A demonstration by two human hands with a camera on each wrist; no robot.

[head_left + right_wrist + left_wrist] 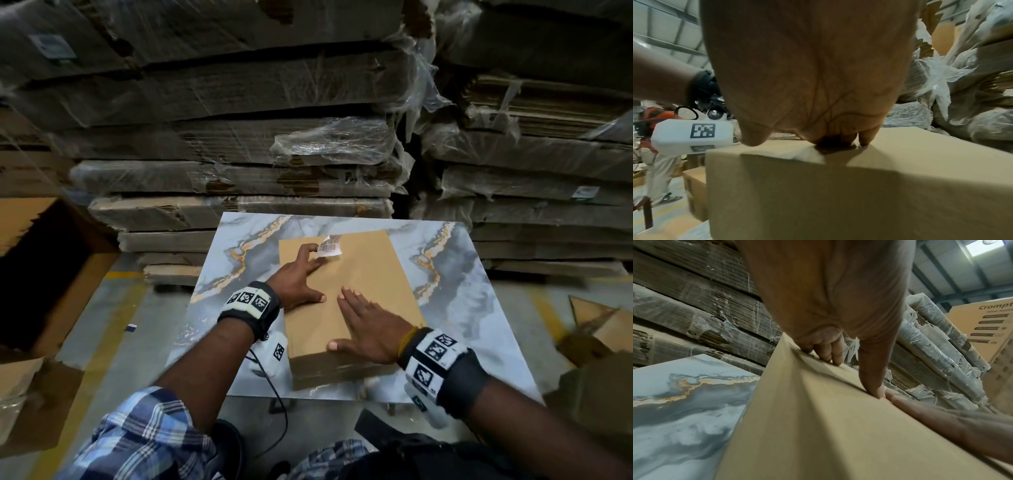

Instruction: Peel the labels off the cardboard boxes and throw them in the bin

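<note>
Head view: we find the label [329, 246] at the box's [359, 284] far edge, partly lifted, just beyond the left hand's [299, 279] flat, empty fingertips, while the right hand [368, 330], also flat and empty, presses the box's near end.
</note>
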